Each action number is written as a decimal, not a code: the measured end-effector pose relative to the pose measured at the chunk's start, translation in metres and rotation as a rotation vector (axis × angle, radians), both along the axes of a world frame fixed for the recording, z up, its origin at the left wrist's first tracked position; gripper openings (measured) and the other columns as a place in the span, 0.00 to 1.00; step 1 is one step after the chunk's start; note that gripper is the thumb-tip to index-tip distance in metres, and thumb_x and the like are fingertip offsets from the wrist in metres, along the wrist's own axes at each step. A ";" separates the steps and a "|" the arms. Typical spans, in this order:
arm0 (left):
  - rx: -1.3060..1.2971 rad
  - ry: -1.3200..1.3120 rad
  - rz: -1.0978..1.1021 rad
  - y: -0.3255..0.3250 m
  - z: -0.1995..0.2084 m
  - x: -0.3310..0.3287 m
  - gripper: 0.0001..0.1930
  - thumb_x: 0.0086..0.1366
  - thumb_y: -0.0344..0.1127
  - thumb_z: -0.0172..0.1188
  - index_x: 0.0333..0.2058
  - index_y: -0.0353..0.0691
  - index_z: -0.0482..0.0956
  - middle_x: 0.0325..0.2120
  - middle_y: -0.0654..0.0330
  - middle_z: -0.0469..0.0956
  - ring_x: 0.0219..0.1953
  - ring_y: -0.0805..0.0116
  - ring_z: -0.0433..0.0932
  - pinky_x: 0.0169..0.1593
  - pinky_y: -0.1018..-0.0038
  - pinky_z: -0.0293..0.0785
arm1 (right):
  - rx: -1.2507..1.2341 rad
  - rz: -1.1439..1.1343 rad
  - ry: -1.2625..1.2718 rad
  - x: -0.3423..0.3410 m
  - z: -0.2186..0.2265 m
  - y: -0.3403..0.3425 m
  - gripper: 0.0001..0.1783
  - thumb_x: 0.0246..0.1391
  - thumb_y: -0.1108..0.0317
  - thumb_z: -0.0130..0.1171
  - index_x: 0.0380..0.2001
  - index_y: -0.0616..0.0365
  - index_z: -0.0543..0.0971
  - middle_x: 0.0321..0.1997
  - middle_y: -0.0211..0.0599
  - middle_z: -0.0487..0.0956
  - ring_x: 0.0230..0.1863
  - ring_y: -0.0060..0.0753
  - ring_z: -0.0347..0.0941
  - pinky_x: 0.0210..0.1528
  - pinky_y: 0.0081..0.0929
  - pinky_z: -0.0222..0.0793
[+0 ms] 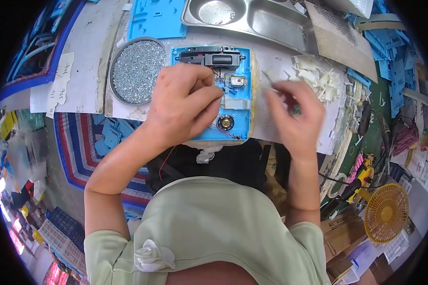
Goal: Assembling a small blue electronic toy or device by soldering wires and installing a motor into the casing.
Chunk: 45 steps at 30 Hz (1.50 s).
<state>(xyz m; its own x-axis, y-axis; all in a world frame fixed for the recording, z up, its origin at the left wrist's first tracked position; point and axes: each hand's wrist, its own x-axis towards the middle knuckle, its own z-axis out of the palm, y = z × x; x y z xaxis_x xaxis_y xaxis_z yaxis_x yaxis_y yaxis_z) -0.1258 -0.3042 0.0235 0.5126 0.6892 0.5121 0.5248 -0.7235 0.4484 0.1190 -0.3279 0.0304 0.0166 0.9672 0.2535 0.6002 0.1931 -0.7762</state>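
A blue plastic housing [245,128] lies on the bench in front of me, with its inside facing up. It carries a black mechanism [214,58] along the far end, a small motor-like part [238,81], a clear plastic piece [237,104], a round speaker-like part [226,123] and thin wires. Over the housing's left side my left hand [183,102] is closed in a pinch; its fingertips hide what they hold, if anything. To the right of the housing my right hand [297,116] is curled and partly blurred, around a small dark-green thing that I cannot make out.
A round tray of small metal screws [139,71] stands left of the housing. White plastic pieces [318,78] are heaped at the right. A metal compartment tray [276,26] and a blue panel [158,19] lie behind. A yellow fan [386,213] stands at the lower right.
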 end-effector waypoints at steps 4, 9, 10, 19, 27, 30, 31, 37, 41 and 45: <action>0.032 -0.005 0.028 0.007 -0.004 0.006 0.14 0.47 0.26 0.70 0.35 0.44 0.85 0.36 0.62 0.74 0.33 0.64 0.73 0.42 0.67 0.66 | 0.044 0.129 -0.346 -0.025 0.001 0.030 0.13 0.46 0.60 0.71 0.22 0.56 0.78 0.23 0.36 0.77 0.29 0.43 0.73 0.29 0.40 0.70; 0.020 0.015 0.014 0.008 -0.008 0.009 0.15 0.49 0.30 0.69 0.39 0.45 0.85 0.37 0.64 0.75 0.36 0.64 0.73 0.45 0.65 0.65 | -0.003 0.131 -0.424 -0.030 0.003 0.032 0.14 0.47 0.59 0.69 0.20 0.56 0.78 0.21 0.38 0.78 0.28 0.47 0.75 0.29 0.43 0.71; 0.021 0.033 0.018 0.009 -0.009 0.011 0.15 0.50 0.31 0.69 0.39 0.46 0.86 0.38 0.64 0.75 0.37 0.64 0.73 0.46 0.64 0.65 | -0.095 0.126 -0.339 -0.029 0.005 0.031 0.14 0.47 0.59 0.68 0.19 0.56 0.78 0.21 0.39 0.78 0.27 0.47 0.75 0.29 0.43 0.71; 0.050 0.067 0.039 0.009 -0.013 0.012 0.15 0.50 0.34 0.69 0.40 0.49 0.86 0.39 0.65 0.74 0.41 0.63 0.72 0.50 0.62 0.63 | 0.024 0.160 -0.726 -0.036 0.008 0.027 0.08 0.46 0.67 0.65 0.24 0.58 0.78 0.22 0.39 0.78 0.30 0.40 0.78 0.29 0.37 0.76; -0.039 -0.014 0.026 0.012 -0.013 0.011 0.12 0.50 0.34 0.70 0.36 0.47 0.86 0.37 0.65 0.74 0.41 0.64 0.72 0.49 0.63 0.64 | -0.285 0.366 -0.692 -0.031 0.037 0.051 0.07 0.48 0.69 0.65 0.26 0.62 0.82 0.26 0.41 0.83 0.28 0.36 0.81 0.30 0.26 0.77; -0.033 0.004 -0.007 0.019 -0.010 0.011 0.13 0.48 0.34 0.72 0.36 0.45 0.85 0.37 0.64 0.74 0.40 0.63 0.72 0.48 0.63 0.65 | -0.729 0.316 -0.125 -0.007 0.028 0.070 0.10 0.53 0.66 0.68 0.28 0.64 0.84 0.25 0.36 0.83 0.26 0.27 0.79 0.29 0.22 0.74; -0.035 0.008 -0.010 0.020 -0.009 0.011 0.13 0.48 0.33 0.72 0.35 0.45 0.85 0.37 0.64 0.74 0.40 0.63 0.72 0.48 0.63 0.65 | -0.875 0.290 0.085 -0.002 0.025 0.073 0.11 0.55 0.65 0.69 0.28 0.64 0.84 0.24 0.34 0.83 0.26 0.23 0.78 0.29 0.21 0.73; -0.063 0.021 -0.019 0.020 -0.007 0.013 0.12 0.48 0.33 0.72 0.34 0.43 0.84 0.36 0.64 0.74 0.40 0.62 0.72 0.45 0.62 0.67 | -0.841 0.234 0.133 -0.006 0.018 0.066 0.13 0.53 0.66 0.72 0.26 0.66 0.82 0.21 0.31 0.79 0.21 0.18 0.72 0.25 0.19 0.69; -0.092 0.046 -0.011 0.023 -0.002 0.012 0.09 0.49 0.32 0.71 0.30 0.42 0.83 0.35 0.62 0.73 0.39 0.60 0.73 0.43 0.63 0.68 | -0.790 0.206 0.145 -0.007 0.013 0.061 0.13 0.52 0.67 0.72 0.25 0.66 0.82 0.19 0.30 0.78 0.20 0.18 0.71 0.23 0.19 0.66; -0.090 0.100 -0.033 0.029 -0.004 0.010 0.07 0.52 0.31 0.70 0.27 0.40 0.79 0.34 0.60 0.72 0.38 0.57 0.75 0.42 0.62 0.70 | -0.770 0.169 0.207 -0.008 0.006 0.055 0.12 0.52 0.67 0.71 0.25 0.65 0.82 0.19 0.29 0.78 0.20 0.17 0.71 0.23 0.20 0.66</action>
